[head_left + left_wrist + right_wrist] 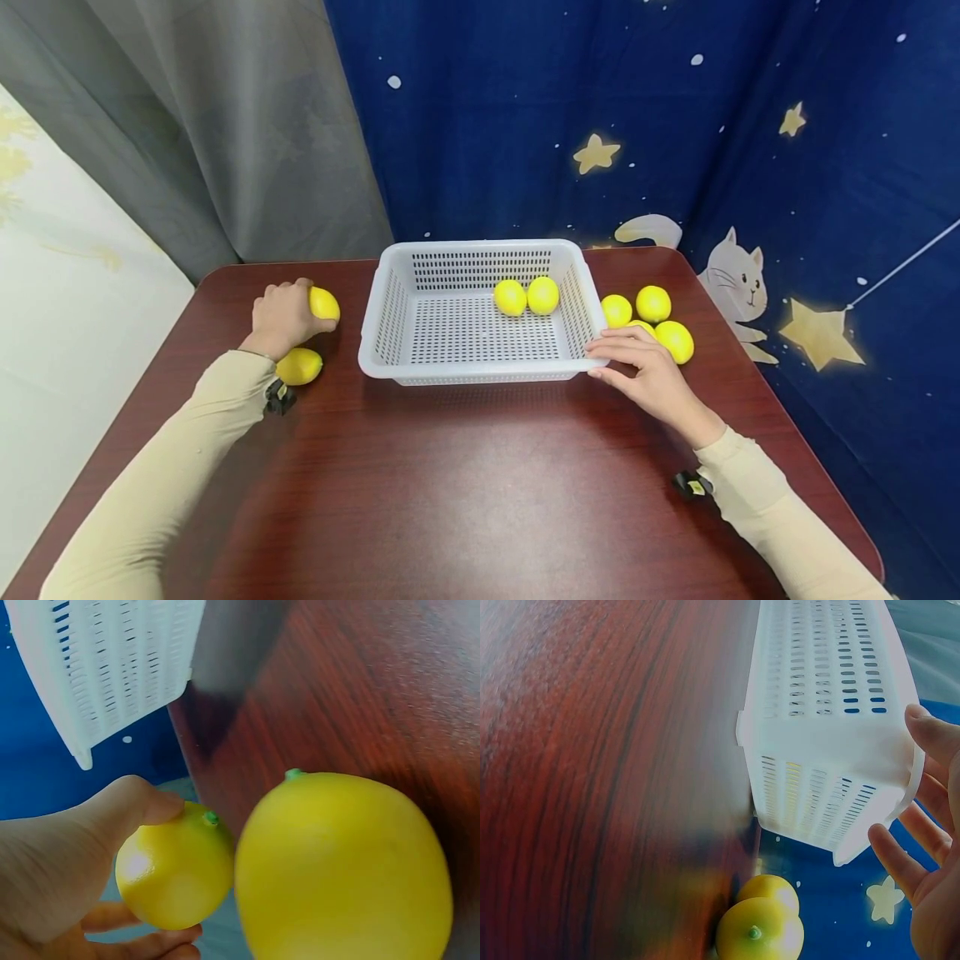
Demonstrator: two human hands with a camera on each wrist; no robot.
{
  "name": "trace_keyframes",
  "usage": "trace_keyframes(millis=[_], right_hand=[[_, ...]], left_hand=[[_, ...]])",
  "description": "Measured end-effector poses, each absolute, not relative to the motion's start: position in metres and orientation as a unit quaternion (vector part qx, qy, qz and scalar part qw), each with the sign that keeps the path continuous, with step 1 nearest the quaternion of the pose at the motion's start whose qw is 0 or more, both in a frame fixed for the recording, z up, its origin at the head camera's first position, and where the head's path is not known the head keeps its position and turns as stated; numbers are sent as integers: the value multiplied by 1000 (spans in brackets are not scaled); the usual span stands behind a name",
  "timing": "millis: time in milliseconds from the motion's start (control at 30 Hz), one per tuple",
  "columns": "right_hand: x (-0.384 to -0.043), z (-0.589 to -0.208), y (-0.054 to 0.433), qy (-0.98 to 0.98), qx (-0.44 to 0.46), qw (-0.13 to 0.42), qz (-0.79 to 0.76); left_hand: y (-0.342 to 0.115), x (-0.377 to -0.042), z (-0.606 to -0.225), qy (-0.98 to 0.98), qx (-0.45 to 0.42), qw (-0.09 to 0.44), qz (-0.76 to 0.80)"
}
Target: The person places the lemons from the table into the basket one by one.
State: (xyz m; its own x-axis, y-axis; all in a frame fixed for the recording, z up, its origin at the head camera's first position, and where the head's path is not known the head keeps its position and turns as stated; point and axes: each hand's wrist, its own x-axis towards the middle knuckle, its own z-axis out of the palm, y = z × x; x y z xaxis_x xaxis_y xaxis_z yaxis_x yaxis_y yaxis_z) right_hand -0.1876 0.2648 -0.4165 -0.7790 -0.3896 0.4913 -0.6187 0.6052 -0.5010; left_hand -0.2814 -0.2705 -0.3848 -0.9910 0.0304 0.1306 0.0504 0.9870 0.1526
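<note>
My left hand [281, 318] grips a yellow lemon [325, 305] on the table's left side. In the left wrist view, the thumb lies over this lemon [176, 874] near its green stem nub, with fingers behind it. A second lemon [301, 367] rests on the table beside that wrist, looming large in the left wrist view. At the middle stands a white perforated plastic basket [480, 367]; two lemons [510, 297] lie inside, toward its back right. My right hand [647, 373] holds the basket's front right corner by the rim, thumb on the near side, fingers over the right side.
Several more lemons [653, 304] sit together on the table just right of the basket, partly behind the right hand. The dark red wooden table [480, 483] extends toward me. Behind it hang a grey curtain [277, 133] and a blue star-patterned curtain [495, 125].
</note>
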Motion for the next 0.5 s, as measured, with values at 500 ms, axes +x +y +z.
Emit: trace_keyframes(millis=[500], right_hand=[[-188, -417, 265, -879, 286, 168, 343]], left_hand=[[-259, -286, -361, -988, -18, 110, -105]])
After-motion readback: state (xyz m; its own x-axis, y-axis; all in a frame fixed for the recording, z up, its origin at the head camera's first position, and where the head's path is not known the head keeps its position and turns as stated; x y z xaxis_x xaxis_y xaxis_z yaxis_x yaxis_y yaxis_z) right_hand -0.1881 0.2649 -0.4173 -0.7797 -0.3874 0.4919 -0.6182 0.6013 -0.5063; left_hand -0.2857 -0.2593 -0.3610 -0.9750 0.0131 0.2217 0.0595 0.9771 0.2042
